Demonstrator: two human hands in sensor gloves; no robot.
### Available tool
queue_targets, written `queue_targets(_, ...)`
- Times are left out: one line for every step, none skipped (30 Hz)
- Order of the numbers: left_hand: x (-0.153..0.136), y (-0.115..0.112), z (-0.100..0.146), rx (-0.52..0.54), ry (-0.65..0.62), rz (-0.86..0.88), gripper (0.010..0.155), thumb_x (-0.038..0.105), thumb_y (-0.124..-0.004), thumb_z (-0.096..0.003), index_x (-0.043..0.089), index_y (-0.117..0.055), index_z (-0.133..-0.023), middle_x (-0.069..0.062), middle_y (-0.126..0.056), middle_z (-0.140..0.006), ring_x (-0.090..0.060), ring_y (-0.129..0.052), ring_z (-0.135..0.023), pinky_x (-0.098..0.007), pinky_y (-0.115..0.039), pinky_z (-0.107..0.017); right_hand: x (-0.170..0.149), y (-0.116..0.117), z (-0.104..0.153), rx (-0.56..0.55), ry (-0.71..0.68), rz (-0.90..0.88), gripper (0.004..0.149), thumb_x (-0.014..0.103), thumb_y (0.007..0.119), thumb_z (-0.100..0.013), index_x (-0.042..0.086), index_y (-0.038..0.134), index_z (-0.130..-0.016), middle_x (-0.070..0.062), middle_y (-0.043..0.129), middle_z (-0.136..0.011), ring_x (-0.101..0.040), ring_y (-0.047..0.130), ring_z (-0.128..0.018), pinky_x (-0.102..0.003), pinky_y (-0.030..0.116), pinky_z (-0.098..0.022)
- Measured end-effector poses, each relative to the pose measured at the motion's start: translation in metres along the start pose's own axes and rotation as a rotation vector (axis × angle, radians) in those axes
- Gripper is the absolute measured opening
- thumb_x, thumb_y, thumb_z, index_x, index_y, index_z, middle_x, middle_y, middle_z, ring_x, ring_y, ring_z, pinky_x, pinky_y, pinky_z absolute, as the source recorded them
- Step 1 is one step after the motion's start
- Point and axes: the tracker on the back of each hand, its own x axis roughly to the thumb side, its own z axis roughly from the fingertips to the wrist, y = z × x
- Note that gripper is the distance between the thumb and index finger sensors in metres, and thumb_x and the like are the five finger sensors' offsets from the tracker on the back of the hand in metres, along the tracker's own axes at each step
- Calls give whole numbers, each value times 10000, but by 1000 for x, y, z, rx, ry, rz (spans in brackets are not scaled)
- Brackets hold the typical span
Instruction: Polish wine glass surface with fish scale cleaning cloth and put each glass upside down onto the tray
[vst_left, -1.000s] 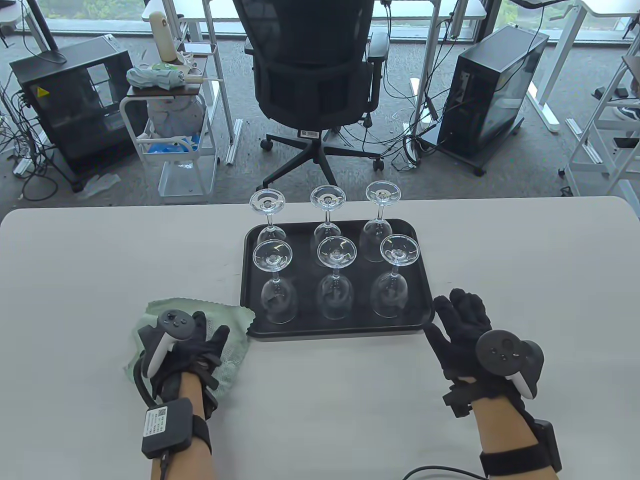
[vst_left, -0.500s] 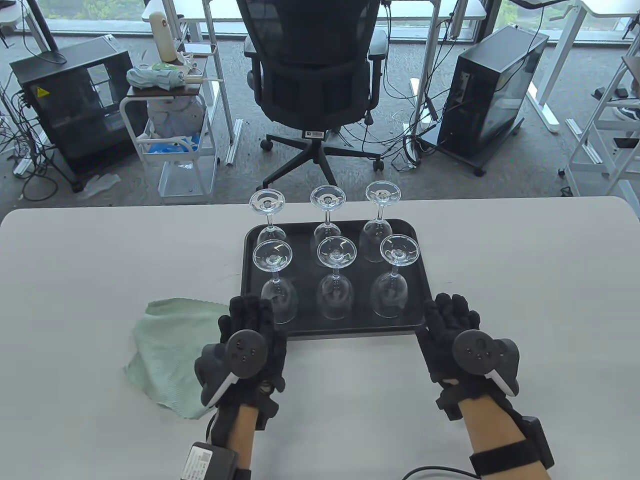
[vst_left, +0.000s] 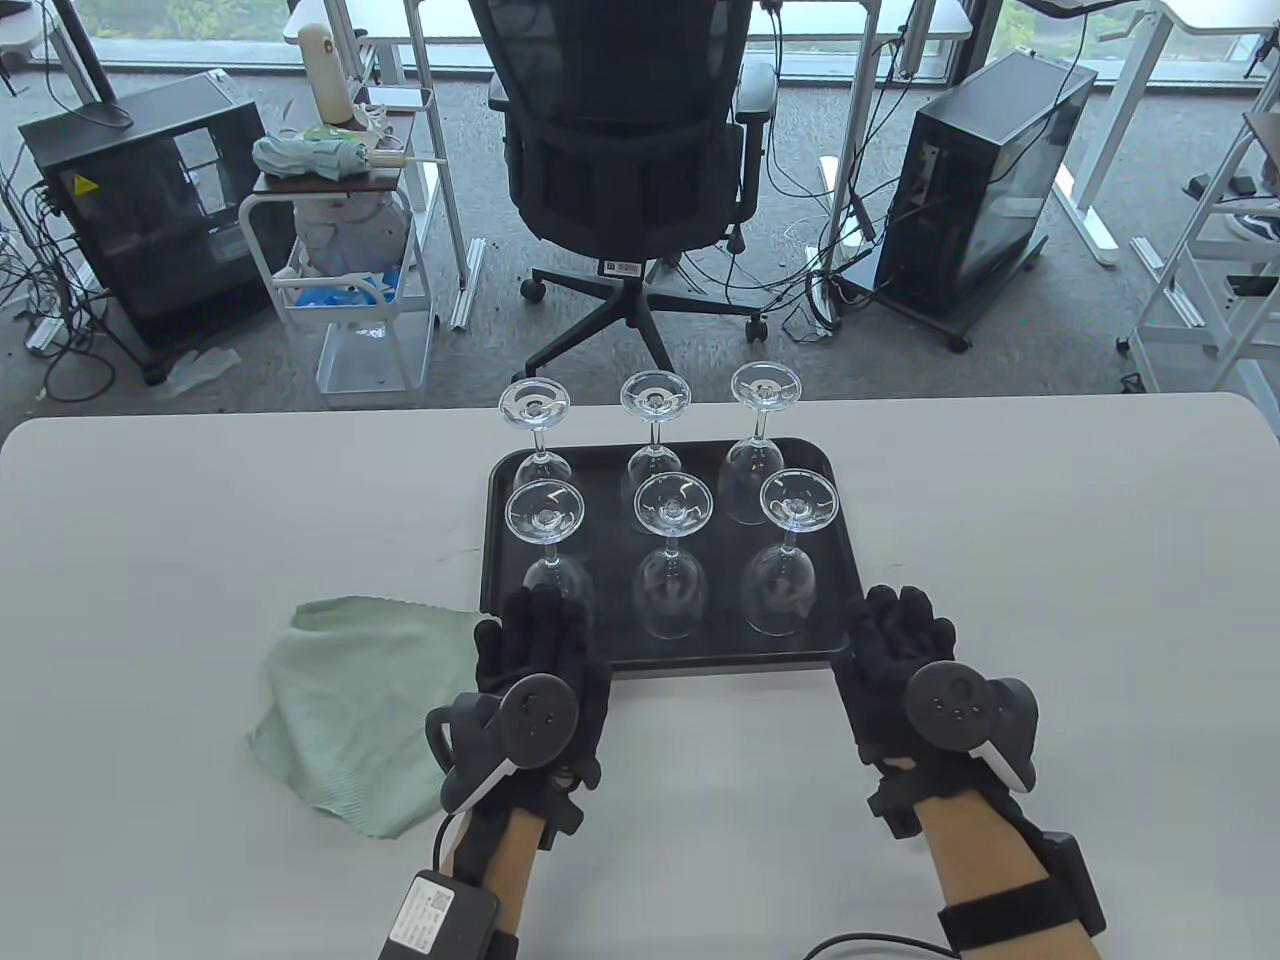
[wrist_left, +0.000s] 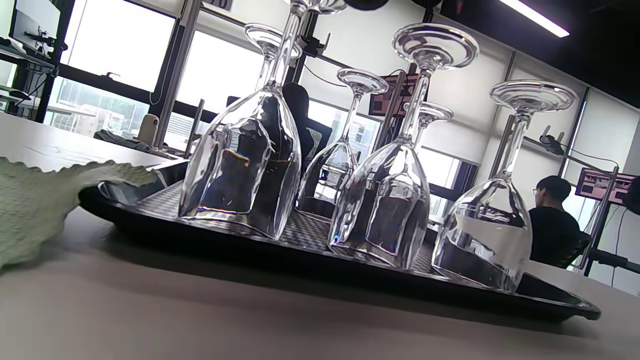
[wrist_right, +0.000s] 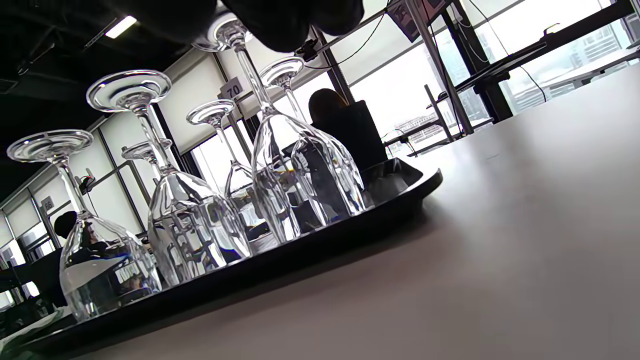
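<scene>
Wine glasses (vst_left: 670, 555) inverted on tray (vst_left: 845, 570); L wrist view alone shows cloth (wrist_left: 35, 200) overlapping rim; both hands (vst_left: 545, 650) flat, empty.

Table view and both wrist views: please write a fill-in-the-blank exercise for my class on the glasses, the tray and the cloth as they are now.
1. The number of wine glasses on the black tray is ____.
2. Every glass stands with its foot pointing ____.
3. The green cloth lies on the table, at the tray's near ____ corner.
4. The left hand and the right hand are both at the tray's ____ edge.

Missing words: six; up; left; near
</scene>
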Motion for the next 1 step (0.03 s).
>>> queue_targets(0,0,1,-1,3,0,643,568,-531,-561,259,-391,-1106,23,-281,-1208,-229,-145,-1127,-479,-136,-781,0,1,1,6,2,-5,619,511,629,-558,191,516,-1075,-122,430,-1151,-356,225,-1033,-566,260,-704)
